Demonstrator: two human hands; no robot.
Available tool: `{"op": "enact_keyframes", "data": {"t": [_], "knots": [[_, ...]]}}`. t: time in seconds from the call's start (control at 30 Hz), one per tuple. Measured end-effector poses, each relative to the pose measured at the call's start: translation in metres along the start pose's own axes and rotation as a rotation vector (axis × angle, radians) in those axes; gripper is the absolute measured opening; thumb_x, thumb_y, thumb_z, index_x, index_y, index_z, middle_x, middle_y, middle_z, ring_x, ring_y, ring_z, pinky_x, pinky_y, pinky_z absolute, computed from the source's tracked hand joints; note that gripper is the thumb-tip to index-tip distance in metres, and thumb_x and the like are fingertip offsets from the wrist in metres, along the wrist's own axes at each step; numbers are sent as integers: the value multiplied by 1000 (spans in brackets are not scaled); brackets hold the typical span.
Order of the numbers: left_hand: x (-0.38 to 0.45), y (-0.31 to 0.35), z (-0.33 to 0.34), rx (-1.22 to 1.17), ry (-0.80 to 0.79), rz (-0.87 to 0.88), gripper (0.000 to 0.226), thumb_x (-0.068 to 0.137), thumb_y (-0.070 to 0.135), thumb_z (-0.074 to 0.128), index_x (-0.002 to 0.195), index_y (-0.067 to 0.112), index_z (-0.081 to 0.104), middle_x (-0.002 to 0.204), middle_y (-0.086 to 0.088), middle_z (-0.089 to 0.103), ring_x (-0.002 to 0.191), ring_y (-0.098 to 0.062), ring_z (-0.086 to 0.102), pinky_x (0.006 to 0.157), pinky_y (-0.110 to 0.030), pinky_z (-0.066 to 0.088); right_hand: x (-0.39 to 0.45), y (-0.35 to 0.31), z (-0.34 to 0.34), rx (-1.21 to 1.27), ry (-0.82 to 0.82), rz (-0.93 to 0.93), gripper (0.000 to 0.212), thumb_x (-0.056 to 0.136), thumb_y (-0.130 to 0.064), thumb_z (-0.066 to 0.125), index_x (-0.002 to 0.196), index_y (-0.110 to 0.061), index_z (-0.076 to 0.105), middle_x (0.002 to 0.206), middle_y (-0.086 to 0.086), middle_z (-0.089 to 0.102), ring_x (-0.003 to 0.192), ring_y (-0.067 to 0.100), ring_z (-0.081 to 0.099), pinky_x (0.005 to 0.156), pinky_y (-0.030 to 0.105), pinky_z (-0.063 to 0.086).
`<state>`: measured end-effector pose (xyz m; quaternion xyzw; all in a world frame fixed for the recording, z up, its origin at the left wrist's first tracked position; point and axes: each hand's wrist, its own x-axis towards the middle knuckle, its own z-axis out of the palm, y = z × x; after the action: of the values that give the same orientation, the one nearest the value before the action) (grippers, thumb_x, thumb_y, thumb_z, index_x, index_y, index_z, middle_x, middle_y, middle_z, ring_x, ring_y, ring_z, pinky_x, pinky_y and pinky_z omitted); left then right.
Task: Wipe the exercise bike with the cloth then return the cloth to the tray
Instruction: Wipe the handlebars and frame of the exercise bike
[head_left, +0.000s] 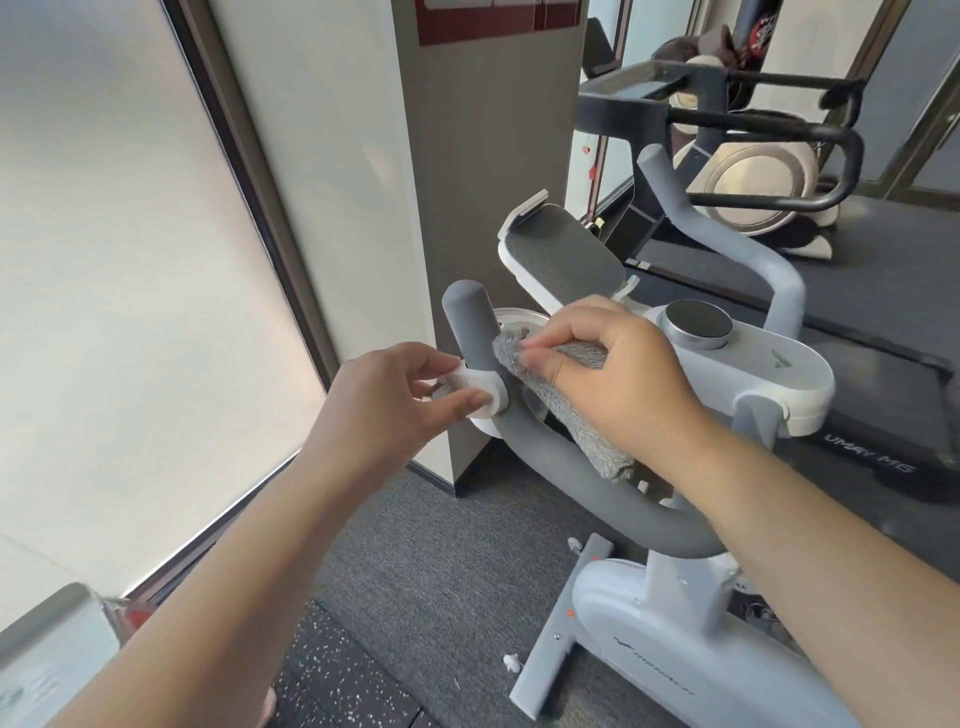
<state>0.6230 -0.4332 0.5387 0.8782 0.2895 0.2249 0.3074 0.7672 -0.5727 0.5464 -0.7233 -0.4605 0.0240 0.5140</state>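
A white and grey exercise bike (748, 364) stands in front of me, with grey padded handlebars (566, 467) and a tablet holder (561, 254) on top. My right hand (613, 374) is shut on a grey fluffy cloth (582, 410), pressing it against the handlebar next to the upright left grip (470, 322). My left hand (395, 400) pinches a white clamp piece (480, 387) at the base of that grip. The tray is not in view.
A grey pillar (483, 156) rises right behind the handlebar. A black treadmill (857, 291) stands to the right, with another machine beyond it. A bright blind-covered window (130, 260) fills the left. The floor is grey carpet, with a white object (47, 654) at bottom left.
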Motion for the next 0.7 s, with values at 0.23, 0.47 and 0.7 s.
{"op": "enact_keyframes", "data": {"t": [0.23,0.47,0.7], "knots": [[-1,-2,1,-14,-17,28,44,70,53,73,109,34,65,89,31,61,79,22,55,64,1,37,-7,6,5,-29,-99,9,15,74,-21,79,75,-32,67,90,-15,59,92,3,60,92,23,44],[4,9,-7,-191,-6,93,79,72,42,76,138,46,33,114,21,61,90,7,64,64,-5,46,-26,6,-18,-173,-131,42,7,74,-31,77,77,-35,72,92,-16,63,91,1,60,90,31,47],[9,13,-7,-121,-3,106,50,91,34,58,135,46,37,115,10,66,87,11,61,60,2,38,-39,-2,7,-318,-94,-2,12,78,-35,73,86,-26,69,101,-10,55,93,13,58,80,32,46]]}}
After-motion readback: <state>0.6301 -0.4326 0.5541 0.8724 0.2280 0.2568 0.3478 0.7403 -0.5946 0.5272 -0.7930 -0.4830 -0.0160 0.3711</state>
